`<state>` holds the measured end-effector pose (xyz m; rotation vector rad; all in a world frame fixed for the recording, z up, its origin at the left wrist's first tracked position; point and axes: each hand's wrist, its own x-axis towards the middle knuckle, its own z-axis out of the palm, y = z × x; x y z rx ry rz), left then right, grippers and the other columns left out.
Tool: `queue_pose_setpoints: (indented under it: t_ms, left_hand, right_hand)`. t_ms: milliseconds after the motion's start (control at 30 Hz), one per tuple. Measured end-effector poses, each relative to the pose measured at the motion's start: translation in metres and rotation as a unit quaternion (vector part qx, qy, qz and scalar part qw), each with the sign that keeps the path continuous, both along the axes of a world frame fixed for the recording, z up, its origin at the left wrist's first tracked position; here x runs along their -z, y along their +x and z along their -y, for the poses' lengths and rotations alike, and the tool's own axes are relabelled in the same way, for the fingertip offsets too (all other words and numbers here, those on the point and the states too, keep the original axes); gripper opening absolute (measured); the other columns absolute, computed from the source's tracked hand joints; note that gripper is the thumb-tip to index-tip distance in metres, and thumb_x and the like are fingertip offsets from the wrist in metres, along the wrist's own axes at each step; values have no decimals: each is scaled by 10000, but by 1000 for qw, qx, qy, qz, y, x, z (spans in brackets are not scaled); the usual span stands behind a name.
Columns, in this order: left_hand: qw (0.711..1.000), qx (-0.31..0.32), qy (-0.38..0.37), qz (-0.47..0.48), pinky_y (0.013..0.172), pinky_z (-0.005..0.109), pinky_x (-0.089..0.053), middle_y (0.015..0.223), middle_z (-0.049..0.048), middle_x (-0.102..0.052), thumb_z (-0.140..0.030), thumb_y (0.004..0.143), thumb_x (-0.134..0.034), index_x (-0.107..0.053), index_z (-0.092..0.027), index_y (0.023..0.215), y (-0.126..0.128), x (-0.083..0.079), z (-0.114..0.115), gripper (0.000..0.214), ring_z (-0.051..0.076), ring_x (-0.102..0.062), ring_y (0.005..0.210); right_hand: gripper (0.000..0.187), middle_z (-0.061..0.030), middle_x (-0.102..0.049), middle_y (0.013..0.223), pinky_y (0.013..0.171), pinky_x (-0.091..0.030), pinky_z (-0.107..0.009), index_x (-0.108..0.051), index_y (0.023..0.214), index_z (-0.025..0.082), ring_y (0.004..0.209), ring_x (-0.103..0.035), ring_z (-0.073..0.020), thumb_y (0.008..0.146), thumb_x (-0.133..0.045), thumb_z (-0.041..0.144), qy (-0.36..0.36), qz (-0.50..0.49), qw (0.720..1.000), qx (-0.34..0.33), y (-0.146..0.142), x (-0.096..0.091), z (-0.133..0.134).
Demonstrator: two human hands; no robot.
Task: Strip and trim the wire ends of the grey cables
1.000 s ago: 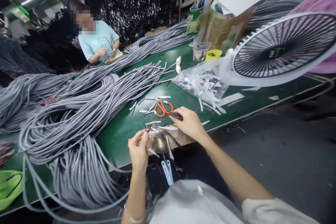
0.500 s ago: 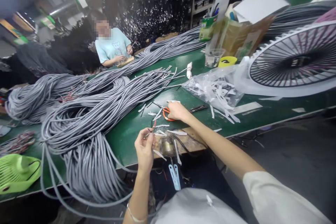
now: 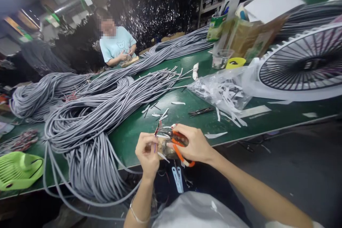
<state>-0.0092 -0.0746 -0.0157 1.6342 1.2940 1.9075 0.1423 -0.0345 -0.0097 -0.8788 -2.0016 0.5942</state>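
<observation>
Orange-handled scissors [image 3: 179,146] are gripped in the right hand [image 3: 193,144], fingers closed around the handles, at the near edge of the green table [image 3: 203,121]. The left hand [image 3: 146,153] is pinched shut on thin coloured wire ends [image 3: 157,130], held upright just beside the scissor blades. A large bundle of grey cables [image 3: 88,114] is laid across the table to the left. A dark hand tool [image 3: 200,111] is lying near a clear plastic bag [image 3: 221,91] of white strips. A seated person [image 3: 117,46] is observed at the far side.

Orange scissors [image 3: 179,146], grey cables [image 3: 88,114], green table [image 3: 187,112].
</observation>
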Motion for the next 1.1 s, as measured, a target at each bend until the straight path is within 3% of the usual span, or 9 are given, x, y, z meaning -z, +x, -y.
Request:
queue_pose_setpoints:
  t_ms: [200,433,533,700,767,833,933,1100]
  left_hand:
    - [996,-19,10,-83,558,186,-413,680,1,-546,-73,752,-540,-608,-177,633,-1,-4,8,172,108,-536,632]
    - [988,47,7,-148,557,197,-430,669,-1,-568,7,674,-494,-618,-179,598,-12,-11,11,236,116,-573,638]
    - [987,76,-3,-141,547,196,-424,655,5,-571,-7,684,-506,-612,-171,572,-12,-11,8,225,116,-571,629]
    - [990,99,-95,21,480,180,-411,687,-4,-566,-124,741,-605,-609,-172,734,-8,1,14,49,81,-524,523]
    - [980,80,-145,107,420,161,-381,693,-22,-562,-198,733,-655,-583,-189,870,-9,4,24,155,56,-487,449]
    - [966,81,-178,172,376,153,-342,659,-30,-555,-283,699,-702,-557,-183,886,-13,7,38,257,47,-460,401]
    - [937,120,-233,230,341,158,-285,566,-27,-520,-408,652,-729,-541,-144,750,-22,15,67,339,37,-398,346]
    - [866,76,-419,262,383,163,-296,532,-27,-511,-451,560,-774,-579,-109,729,-31,59,116,429,41,-418,379]
  right_hand:
    - [106,-17,-580,667,540,-396,-212,-543,735,181,574,-528,-130,773,-580,273,45,58,997,-20,0,-1,2]
    - [186,-13,-551,597,519,-378,-224,-493,665,184,527,-507,-128,839,-475,248,76,85,992,-62,8,9,3]
    - [240,-8,-520,545,482,-354,-227,-454,607,190,486,-473,-121,842,-408,199,106,78,990,-51,10,11,5]
    - [312,12,-505,475,454,-346,-216,-449,561,195,423,-454,-100,869,-394,196,162,51,985,-27,8,17,11]
    - [312,14,-531,480,449,-358,-201,-496,590,187,409,-465,-89,889,-414,216,182,24,983,6,11,17,12]
    - [274,11,-555,495,435,-361,-195,-551,651,177,399,-478,-88,893,-444,250,195,5,979,56,16,16,8]
    - [320,26,-501,430,379,-319,-208,-554,623,182,333,-424,-86,877,-479,361,177,29,979,100,27,15,-9]
    - [467,-30,-573,471,403,-357,-250,-571,600,203,387,-515,-156,835,-397,567,127,51,972,192,35,33,-42]
